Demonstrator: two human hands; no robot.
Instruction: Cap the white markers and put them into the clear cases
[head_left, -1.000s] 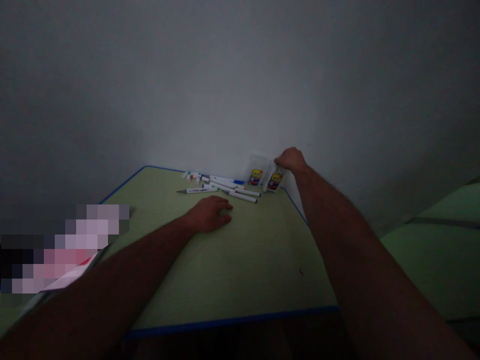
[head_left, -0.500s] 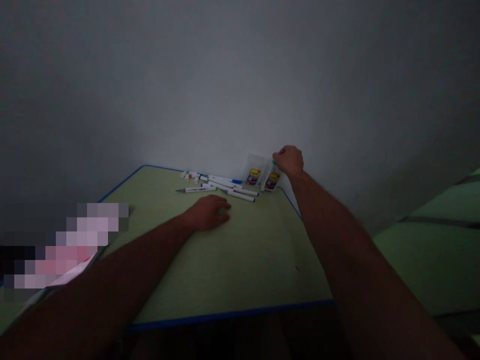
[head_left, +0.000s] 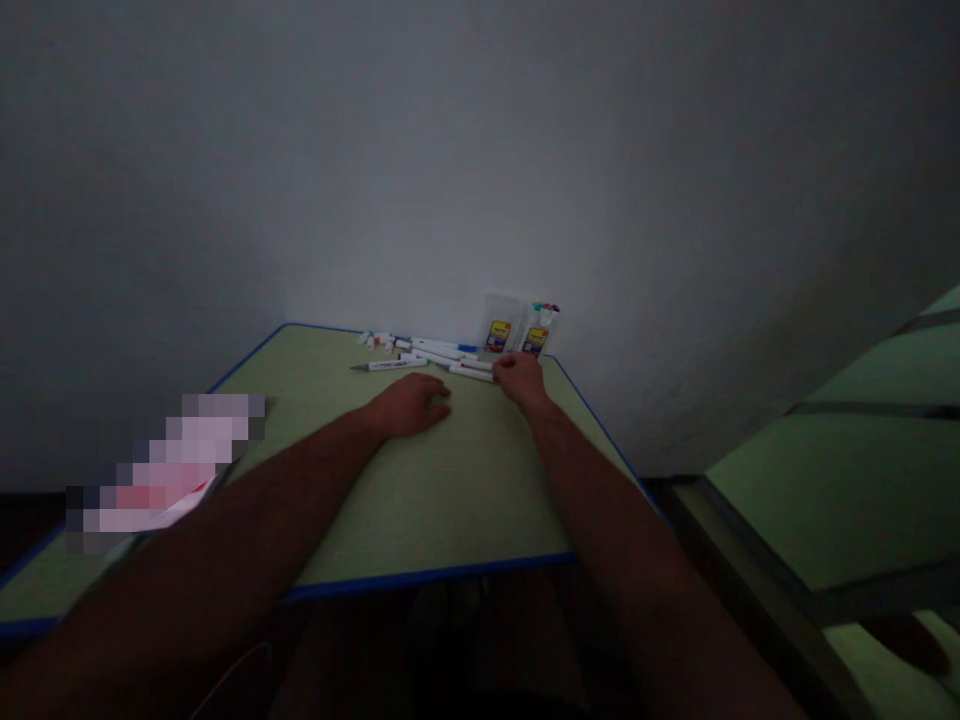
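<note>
My left hand point(head_left: 409, 404) rests on the table with its fingers loosely apart, holding nothing. Just beyond it lie several white markers point(head_left: 397, 365), spread across the back of the table. My right hand point(head_left: 520, 379) has its thumb and fingers closed at the right end of a white marker point(head_left: 471, 373); the fingers hide that end. Behind the right hand stand two clear plastic cases with yellow labels. The left case point(head_left: 501, 322) holds no markers that I can see, while the right case point(head_left: 538, 328) has several with coloured ends upright in it.
The pale green table point(head_left: 450, 500) has a blue edge and stands against a grey wall point(head_left: 480, 150). A pixelated pink and white item point(head_left: 176, 470) lies at its left side. Green panels point(head_left: 840, 480) stand at the right.
My right hand has left the top of the right case and come down to the left, to the loose markers. My left hand stays on the table. The view has shifted slightly.
</note>
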